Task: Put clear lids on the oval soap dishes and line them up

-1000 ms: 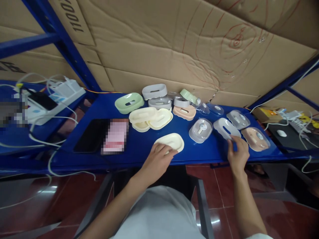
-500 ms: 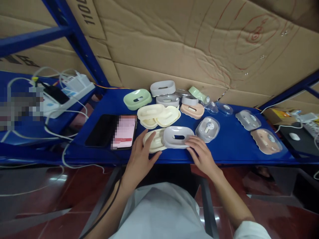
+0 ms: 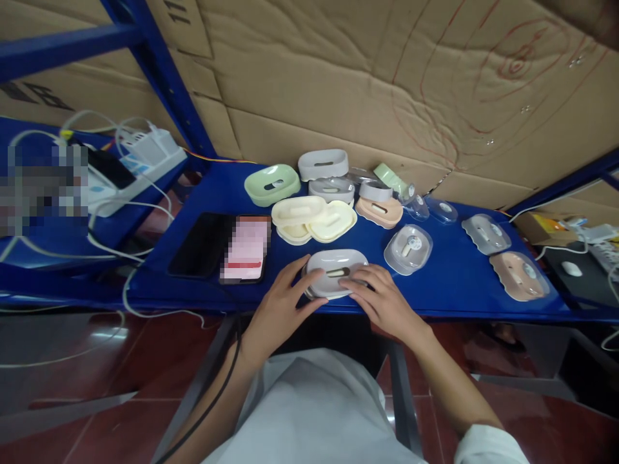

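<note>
A grey oval dish (image 3: 337, 259) with a slot in its middle lies near the table's front edge, on top of a pale base that shows through the slot. My left hand (image 3: 285, 296) grips its left side, thumb at the front rim. On its right side my right hand (image 3: 382, 295) holds the same dish, fingers over the rim. Just behind are cream trays (image 3: 300, 211) overlapping one another. To the right sits a grey piece under a clear cover (image 3: 409, 250).
Behind are a green dish (image 3: 272, 185), a grey dish (image 3: 323, 164) and a peach tray (image 3: 380, 212). Two phones, one lit (image 3: 246, 248), lie left. Covered grey (image 3: 486, 234) and peach pieces (image 3: 520, 276) lie right. Cables and a power strip (image 3: 155, 174) are at far left.
My right hand has brought the grey dish leftward, and it now sits over the cream base. My left hand has closed in on its left side. The view has shifted slightly.
</note>
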`<state>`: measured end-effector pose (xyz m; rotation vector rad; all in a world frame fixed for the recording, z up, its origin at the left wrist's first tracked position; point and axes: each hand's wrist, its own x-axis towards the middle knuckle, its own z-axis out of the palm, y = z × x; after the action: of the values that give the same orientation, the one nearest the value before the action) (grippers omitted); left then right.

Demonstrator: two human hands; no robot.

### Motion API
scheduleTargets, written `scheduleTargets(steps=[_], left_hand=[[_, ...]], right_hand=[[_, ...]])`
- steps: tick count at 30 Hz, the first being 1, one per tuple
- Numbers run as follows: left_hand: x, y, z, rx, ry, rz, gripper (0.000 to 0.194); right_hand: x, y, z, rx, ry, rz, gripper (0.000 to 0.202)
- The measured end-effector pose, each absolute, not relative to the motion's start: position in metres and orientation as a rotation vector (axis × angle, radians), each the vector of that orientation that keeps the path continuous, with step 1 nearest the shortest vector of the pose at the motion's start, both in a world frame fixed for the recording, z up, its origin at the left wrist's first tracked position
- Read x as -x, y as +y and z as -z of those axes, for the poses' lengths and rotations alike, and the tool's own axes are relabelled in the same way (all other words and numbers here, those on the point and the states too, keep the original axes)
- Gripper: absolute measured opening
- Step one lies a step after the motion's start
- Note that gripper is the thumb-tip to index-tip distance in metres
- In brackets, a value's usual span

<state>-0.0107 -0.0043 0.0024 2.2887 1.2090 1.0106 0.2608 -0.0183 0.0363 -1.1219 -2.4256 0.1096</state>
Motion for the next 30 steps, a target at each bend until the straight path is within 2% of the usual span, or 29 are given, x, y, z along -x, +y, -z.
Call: scheduleTargets(steps=[4,9,14,19,25,30], left_hand=[[0.012,-0.005,0.001,-2.259,1.271,-1.025,0.047],[0.016,-0.009,0.008,-2.358,1.265,-1.014,0.045],[0.017,-0.011,0.007,-2.344,1.278,-0.962,0.048],[0.016,-0.013,-0.001,-2.302,1.278,-0.919,0.049],[0.018,-0.015,0.002,-2.248,1.286,-0.952,0.044],[0.025,-0.013,0.009,-2.245,1.253,-1.027,0.042]], right_hand=[[-0.256,-0.012,-0.041,1.093,-2.5,-0.141,0.038],[-0.246,-0.018,-0.023,1.122,-2.529,-0.075,0.035],[-0.255,-0.016,-0.026,1.113,-2.513,-0.098,0.04],[-0.269,0.047,-0.055,1.174,-2.427,0.009,0.048],[-0.259,0.141,-0.069,1.184,-2.64,0.031,0.042],[-0.29,0.17,-0.098,1.591,-2.275,0.306,0.035]])
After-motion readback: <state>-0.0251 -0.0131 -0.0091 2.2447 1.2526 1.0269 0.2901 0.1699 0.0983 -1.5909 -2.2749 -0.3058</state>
